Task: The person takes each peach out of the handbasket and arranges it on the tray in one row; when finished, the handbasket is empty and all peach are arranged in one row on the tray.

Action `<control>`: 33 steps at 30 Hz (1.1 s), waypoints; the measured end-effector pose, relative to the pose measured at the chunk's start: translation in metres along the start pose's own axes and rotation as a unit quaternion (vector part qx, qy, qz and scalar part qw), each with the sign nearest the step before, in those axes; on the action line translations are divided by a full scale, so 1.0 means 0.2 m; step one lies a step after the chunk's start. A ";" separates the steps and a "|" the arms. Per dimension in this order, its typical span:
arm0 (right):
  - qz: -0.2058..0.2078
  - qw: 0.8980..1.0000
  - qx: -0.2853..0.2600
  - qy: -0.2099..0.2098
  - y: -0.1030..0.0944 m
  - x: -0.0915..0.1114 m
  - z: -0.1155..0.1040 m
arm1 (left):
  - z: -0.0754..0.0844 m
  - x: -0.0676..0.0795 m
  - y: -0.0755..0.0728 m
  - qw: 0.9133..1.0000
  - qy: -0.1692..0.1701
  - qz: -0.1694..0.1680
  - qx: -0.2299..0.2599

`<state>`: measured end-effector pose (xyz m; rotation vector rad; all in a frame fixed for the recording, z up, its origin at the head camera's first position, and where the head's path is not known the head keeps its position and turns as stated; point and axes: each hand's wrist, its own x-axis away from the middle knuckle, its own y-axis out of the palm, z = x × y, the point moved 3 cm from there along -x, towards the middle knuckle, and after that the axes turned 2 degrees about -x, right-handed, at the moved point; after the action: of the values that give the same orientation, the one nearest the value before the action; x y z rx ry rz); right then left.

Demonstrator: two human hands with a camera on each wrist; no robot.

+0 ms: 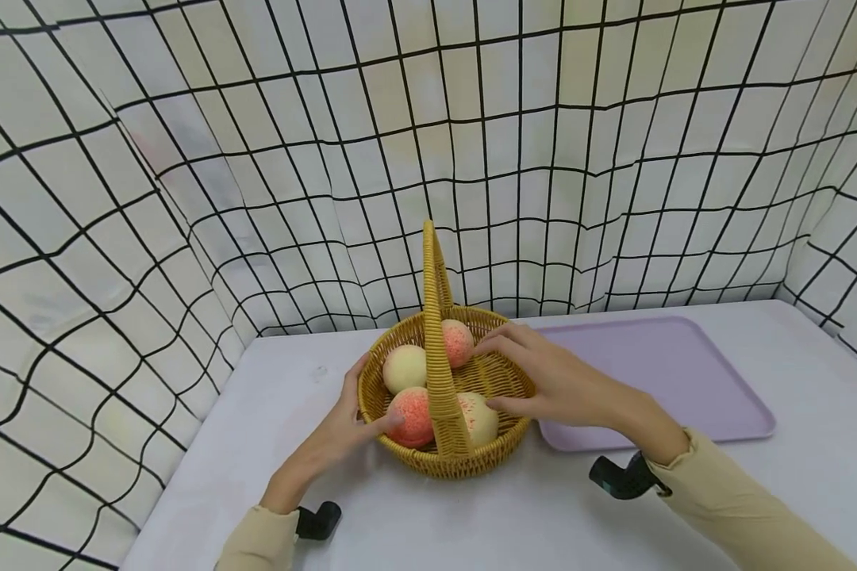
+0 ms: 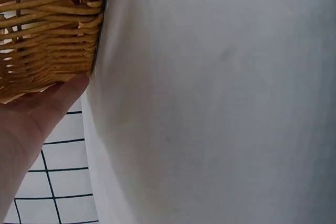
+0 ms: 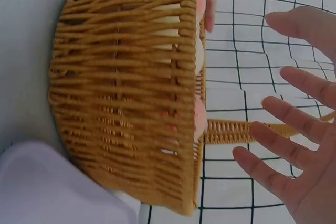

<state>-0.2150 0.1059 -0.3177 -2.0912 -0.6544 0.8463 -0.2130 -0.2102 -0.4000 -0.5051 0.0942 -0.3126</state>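
Observation:
A wicker basket [image 1: 464, 468] with a tall arched handle [image 1: 434, 317] stands on the table, holding bath-bomb-like balls. Inside are a plain cream ball [image 1: 403, 369], a coral ball [image 1: 410, 419], a coral-speckled cream ball [image 1: 482, 422] and a pinkish ball [image 1: 458, 342] at the back. My left hand [image 1: 350, 424] grips the basket's left side, thumb over the rim by the coral ball, fingers along the outer wall. Over the basket's right half, my right hand [image 1: 546, 373] hovers with spread fingers. The right wrist view shows nothing in that hand [image 3: 304, 129].
To the right of the basket lies a flat lilac tray [image 1: 650, 373] on the white tabletop [image 1: 278, 381]. White walls with black netting [image 1: 500, 182] enclose the table at the back and sides.

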 end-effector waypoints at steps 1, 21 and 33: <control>-0.010 1.000 -0.006 -0.002 0.01 -0.01 0.00 | 0.00 0.00 0.00 1.000 -0.004 -0.002 0.002; -0.182 0.979 -0.069 0.064 0.26 -0.12 0.03 | -0.03 -0.01 -0.02 0.999 0.004 -0.031 0.015; -0.165 0.982 -0.065 0.063 0.31 -0.18 0.03 | -0.04 -0.02 -0.02 0.999 -0.010 -0.043 0.005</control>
<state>-0.2323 0.0491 -0.3589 -2.0516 -0.9758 0.4920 -0.2199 -0.2157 -0.4055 -0.5028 0.0514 -0.3909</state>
